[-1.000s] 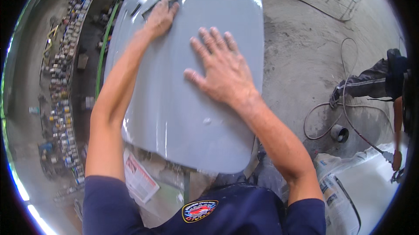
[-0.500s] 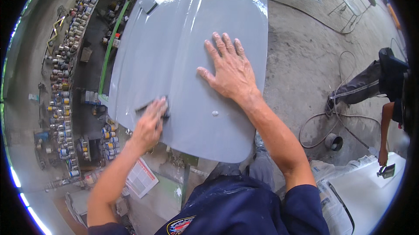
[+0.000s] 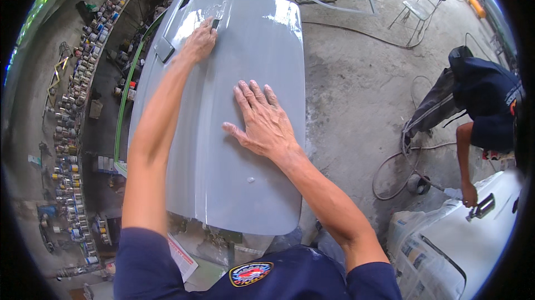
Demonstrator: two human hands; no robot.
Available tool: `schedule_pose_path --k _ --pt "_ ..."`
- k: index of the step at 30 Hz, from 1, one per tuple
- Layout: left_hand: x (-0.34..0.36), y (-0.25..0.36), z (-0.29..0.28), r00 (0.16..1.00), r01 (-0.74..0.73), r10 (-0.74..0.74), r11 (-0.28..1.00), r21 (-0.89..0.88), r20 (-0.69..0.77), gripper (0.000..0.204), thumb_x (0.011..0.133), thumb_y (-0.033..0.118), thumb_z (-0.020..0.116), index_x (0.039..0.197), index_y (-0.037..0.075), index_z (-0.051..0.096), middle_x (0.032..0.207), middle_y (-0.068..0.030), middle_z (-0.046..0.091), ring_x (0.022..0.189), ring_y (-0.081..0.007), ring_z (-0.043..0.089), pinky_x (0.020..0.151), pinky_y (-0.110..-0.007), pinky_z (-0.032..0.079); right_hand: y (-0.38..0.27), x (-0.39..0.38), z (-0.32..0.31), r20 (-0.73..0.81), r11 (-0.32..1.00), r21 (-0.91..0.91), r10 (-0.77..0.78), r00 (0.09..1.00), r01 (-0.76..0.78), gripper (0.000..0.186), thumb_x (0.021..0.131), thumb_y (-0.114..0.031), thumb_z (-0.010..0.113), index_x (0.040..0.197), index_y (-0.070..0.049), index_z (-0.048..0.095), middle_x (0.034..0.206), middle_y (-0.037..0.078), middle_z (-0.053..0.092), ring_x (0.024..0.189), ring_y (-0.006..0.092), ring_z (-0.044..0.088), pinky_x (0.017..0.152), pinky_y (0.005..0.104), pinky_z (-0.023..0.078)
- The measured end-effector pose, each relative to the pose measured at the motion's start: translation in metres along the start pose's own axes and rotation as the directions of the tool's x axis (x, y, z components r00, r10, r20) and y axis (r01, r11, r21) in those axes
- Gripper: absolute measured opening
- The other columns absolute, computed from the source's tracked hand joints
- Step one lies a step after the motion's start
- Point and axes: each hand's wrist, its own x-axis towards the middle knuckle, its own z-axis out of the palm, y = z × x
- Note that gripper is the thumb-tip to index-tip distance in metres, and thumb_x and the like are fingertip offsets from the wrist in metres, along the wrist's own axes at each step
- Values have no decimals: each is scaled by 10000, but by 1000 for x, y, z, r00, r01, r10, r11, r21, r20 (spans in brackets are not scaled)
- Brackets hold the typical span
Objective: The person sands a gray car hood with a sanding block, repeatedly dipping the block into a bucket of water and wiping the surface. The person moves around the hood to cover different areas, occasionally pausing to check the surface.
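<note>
A large grey primed car body panel (image 3: 234, 188) lies flat in front of me, wet and glossy. My left hand (image 3: 199, 42) is stretched to its far part and presses a small dark sanding pad (image 3: 214, 23) against the surface. My right hand (image 3: 263, 121) rests flat on the middle of the panel, fingers spread, holding nothing.
Rows of small paint cans (image 3: 69, 116) line the floor on the left. Another person (image 3: 485, 110) crouches at the right by a white car part (image 3: 462, 244) masked with newspaper, hoses (image 3: 401, 166) coiled on the concrete nearby. A metal chair (image 3: 418, 7) stands at the back.
My left hand has slid with the pad from the near left edge of the panel up to its far end. My right hand has stayed flat in place.
</note>
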Motion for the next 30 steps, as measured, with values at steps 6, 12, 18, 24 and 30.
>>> schedule_pose_path --k 6,12,18,24,30 --pt "-130 123 -58 983 124 -20 802 -584 180 753 1092 628 417 1278 -65 643 1102 -303 718 1089 -312 691 942 -473 496 8 7 -20 -278 632 772 232 932 73 838 1048 -547 614 1625 9 371 1575 258 513 1471 325 508 1227 385 385" --pt "-143 81 -56 992 110 -34 710 -696 122 713 1147 561 291 1523 12 545 1613 -197 495 1552 -283 387 1290 -397 263 0 -5 -18 -181 334 942 442 879 26 494 1017 -252 719 1412 18 595 1157 46 684 1051 144 599 973 293 475" --pt "-193 -5 -27 959 -102 73 991 92 275 564 1168 352 283 1625 47 407 1738 -124 306 1629 -261 223 1350 -388 188 3 -3 -18 -274 423 901 399 875 89 373 973 -137 740 1264 37 583 1051 57 692 901 140 627 849 300 530" --pt "-282 -4 -42 933 -235 245 970 -70 265 529 1135 226 381 1619 11 396 1729 -131 322 1621 -265 245 1357 -395 197 2 -3 -13 -284 430 898 416 864 88 558 932 -112 799 1388 84 543 1203 126 715 1013 190 692 929 297 549" --pt "-407 21 -76 934 -225 254 964 -141 251 551 1075 130 475 1602 -18 409 1715 -142 348 1609 -294 280 1350 -412 227 23 8 -3 -281 432 899 438 854 74 473 926 -129 787 1332 36 611 1174 113 720 985 193 681 920 307 544"
